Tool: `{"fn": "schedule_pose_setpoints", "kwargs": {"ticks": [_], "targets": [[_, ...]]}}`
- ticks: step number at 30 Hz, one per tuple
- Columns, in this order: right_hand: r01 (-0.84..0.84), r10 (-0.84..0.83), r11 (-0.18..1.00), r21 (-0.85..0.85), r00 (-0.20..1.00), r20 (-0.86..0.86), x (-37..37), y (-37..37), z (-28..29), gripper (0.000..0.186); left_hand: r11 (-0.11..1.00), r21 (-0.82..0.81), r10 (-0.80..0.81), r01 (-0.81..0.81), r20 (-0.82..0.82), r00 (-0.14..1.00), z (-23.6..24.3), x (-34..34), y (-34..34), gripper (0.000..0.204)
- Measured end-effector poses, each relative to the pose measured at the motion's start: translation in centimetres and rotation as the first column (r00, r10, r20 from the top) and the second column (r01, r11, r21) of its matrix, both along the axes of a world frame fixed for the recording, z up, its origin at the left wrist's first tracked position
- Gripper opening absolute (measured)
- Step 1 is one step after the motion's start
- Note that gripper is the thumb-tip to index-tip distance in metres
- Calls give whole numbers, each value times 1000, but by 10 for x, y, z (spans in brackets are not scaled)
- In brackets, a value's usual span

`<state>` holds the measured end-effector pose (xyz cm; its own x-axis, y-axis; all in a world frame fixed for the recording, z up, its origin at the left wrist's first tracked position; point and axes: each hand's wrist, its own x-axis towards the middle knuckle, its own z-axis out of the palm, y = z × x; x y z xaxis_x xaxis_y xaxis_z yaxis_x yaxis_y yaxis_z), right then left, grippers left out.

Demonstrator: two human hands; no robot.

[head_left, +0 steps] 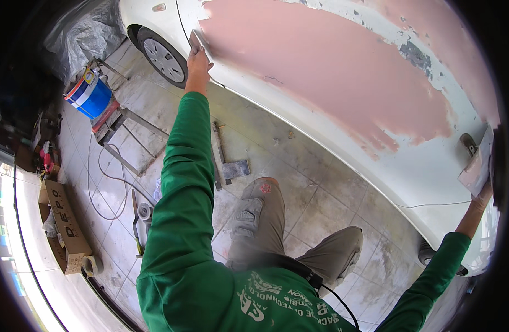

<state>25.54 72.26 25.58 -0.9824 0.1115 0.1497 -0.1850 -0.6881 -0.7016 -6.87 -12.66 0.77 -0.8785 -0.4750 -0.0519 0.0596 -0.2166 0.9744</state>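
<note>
A white car door [332, 155] carries a broad layer of pink body filler [321, 72], with bare grey patches along its upper edge. My left hand [198, 63] reaches far forward, fingers closed around a flat putty spreader [197, 40] held at the left border of the filler, close to the door seam. Off to the far right, my right hand [481, 197] grips a flat pale board [477, 170] with pinkish filler on it, beside the door handle [468, 143]. Part of that board is cut off by the dark rim of the picture.
A blue bucket [91, 97] stands on a stepped metal stand [116, 124] at the left. A sanding block [235, 169] lies on the tiled floor near my knee. A hose [94, 188] loops across the tiles, and a cardboard box [66, 227] sits beside another white car.
</note>
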Motion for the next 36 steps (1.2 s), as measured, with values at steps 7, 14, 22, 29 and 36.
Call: {"fn": "schedule_pose_setpoints", "kwargs": {"ticks": [7,14,22,29,36], "targets": [[401,-345,677,617,914,-215,10,-74,1,72,999,-26,29,-35,-218,975,-1,25,86,49],[495,-499,533,686,839,-217,14,-34,3,59,947,-295,-6,-126,-407,913,-4,145,299,59],[511,-510,463,724,822,-254,-5,-79,0,63,937,-350,-161,-7,-447,880,-8,289,507,77],[497,-453,506,706,849,-273,-1,-76,1,61,821,-352,-571,449,-492,658,-24,328,533,63],[385,-405,585,714,901,-154,17,-116,-14,45,532,170,-643,830,-556,527,-12,303,378,57]]}}
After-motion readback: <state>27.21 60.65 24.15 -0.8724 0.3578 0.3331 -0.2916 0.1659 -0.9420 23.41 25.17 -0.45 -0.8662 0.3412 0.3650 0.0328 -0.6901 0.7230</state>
